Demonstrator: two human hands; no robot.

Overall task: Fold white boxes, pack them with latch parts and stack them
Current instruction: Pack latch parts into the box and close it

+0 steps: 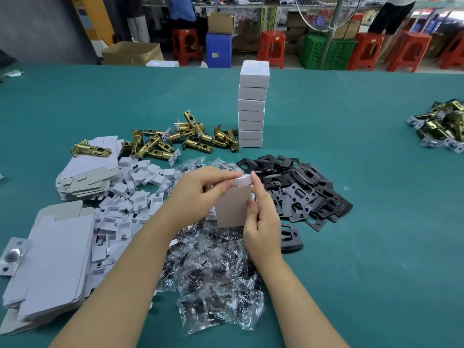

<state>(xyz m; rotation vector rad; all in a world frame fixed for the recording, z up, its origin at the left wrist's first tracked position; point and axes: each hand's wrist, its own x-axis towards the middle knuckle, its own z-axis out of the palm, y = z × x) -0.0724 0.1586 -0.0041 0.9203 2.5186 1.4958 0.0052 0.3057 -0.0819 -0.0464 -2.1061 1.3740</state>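
Head view, one item in work: a white box (233, 205), standing upright above the heap of clear screw packets (213, 277) on the green table (351, 272). The left hand (200, 194) is wrapping its left side, thumb and forefinger pinching the top flap. The right hand (262, 222) is gripping the right edge, forefinger raised against the flap's end. Behind: a stack of closed boxes (252, 106), brass latches (175, 140) left of it, black strike plates (303, 187) to the right, flat box blanks (55, 257) and white inserts (130, 197) on the left.
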